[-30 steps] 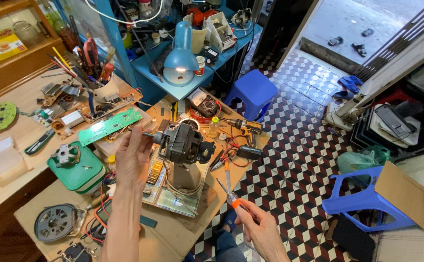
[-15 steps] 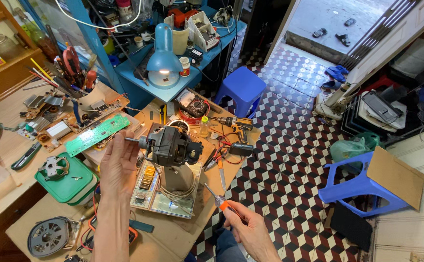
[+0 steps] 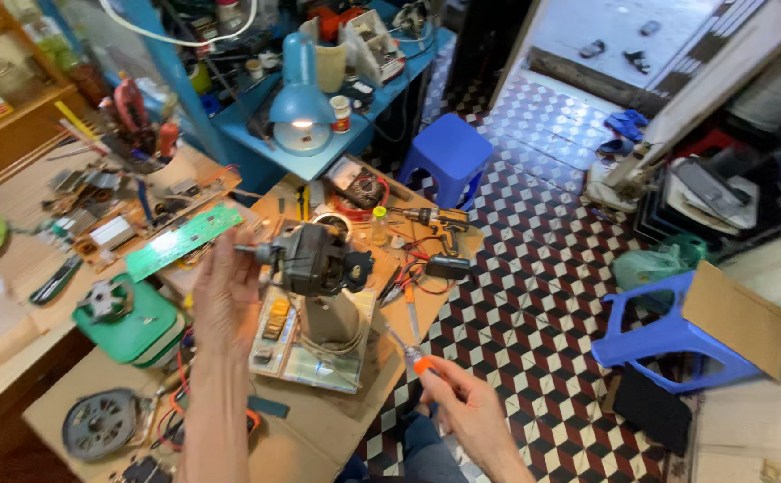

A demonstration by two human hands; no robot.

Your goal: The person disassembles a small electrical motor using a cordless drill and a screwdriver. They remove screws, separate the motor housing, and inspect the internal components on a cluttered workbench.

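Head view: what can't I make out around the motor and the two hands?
- Left hand: its grip on the motor is hidden behind the hand.
- Screwdriver: tip blurred, too small.
- Right hand: wrist cut off by the bottom edge.

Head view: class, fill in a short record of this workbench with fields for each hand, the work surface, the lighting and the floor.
Left hand: left hand holds a dark motor by its shaft end, raised above the bench
Right hand: right hand holds an orange-handled screwdriver, tip pointing towards the motor
Work surface: wooden bench with a green circuit board and scattered parts
Lighting: blue desk lamp, switched on
Floor: chequered tiles, blue stool
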